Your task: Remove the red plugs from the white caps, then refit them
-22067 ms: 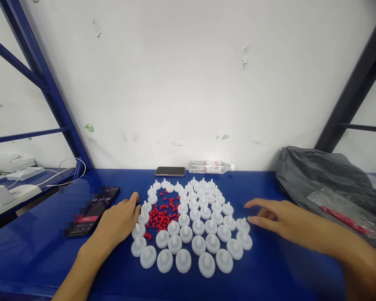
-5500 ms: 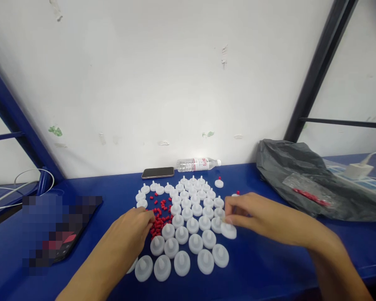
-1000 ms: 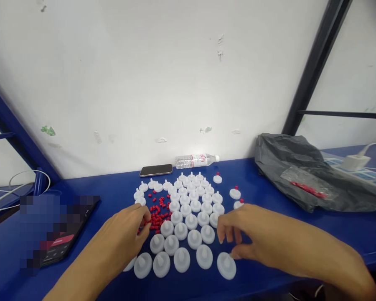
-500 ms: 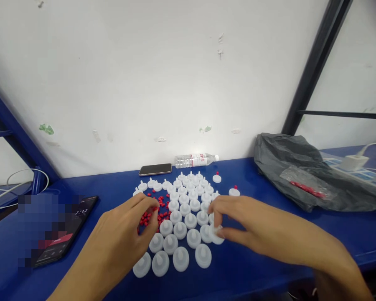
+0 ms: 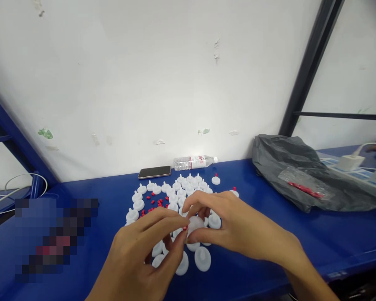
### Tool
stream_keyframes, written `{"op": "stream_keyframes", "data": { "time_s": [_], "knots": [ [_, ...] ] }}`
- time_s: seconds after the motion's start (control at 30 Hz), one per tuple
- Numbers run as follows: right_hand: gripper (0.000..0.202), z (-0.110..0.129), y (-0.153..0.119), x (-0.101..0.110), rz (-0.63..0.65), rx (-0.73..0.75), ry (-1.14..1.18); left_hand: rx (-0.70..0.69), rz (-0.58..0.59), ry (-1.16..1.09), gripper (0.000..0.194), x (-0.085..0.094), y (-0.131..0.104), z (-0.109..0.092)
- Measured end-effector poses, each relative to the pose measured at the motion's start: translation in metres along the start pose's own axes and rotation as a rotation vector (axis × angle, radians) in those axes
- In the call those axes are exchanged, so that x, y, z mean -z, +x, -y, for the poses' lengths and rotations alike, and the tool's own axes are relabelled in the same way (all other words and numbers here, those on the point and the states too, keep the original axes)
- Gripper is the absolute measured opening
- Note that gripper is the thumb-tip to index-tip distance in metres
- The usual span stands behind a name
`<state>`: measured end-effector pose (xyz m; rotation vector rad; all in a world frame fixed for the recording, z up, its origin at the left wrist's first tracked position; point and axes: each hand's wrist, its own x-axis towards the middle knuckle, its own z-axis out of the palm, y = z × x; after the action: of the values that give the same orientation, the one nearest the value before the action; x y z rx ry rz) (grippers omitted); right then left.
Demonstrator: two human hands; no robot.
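Between the thumb and fingertips of my left hand is a small red cap. My right hand is closed around the rim of a white nozzle cap, a round lid that it holds tilted toward the left hand. The red cap is right beside the white one; whether they touch I cannot tell. Under and behind both hands stand many white nozzle caps with their spouts up. Loose red caps lie among them, partly hidden by my left hand.
Two white caps with red tips stand at the back right. Along the wall lie a phone and a plastic bottle. A grey plastic bag carries a clear bag of red pieces. A blurred-out dark device lies left.
My right hand has lifted a white nozzle cap and brought it left. My left hand has moved right from the red pile with a red cap, so the hands now meet.
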<state>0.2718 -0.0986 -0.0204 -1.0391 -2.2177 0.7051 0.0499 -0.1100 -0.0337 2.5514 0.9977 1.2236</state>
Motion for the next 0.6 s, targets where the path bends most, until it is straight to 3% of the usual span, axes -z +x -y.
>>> {"op": "stream_keyframes", "data": {
  "time_s": [0.27, 0.43, 0.6],
  "knots": [
    [0.026, -0.0001, 0.0000, 0.0026, -0.098, 0.045, 0.042, 0.098, -0.031, -0.021, 0.019, 0.0019, -0.0012, 0.0008],
    [0.029, -0.0006, 0.0030, 0.0033, -0.133, 0.152, 0.060, 0.186, -0.006, -0.082, 0.015, 0.0030, 0.0000, 0.0004],
    [0.041, -0.0056, 0.0049, 0.0010, -0.154, 0.260, 0.013, 0.264, -0.063, -0.163, 0.013, 0.0012, 0.0008, -0.0010]
  ]
}}
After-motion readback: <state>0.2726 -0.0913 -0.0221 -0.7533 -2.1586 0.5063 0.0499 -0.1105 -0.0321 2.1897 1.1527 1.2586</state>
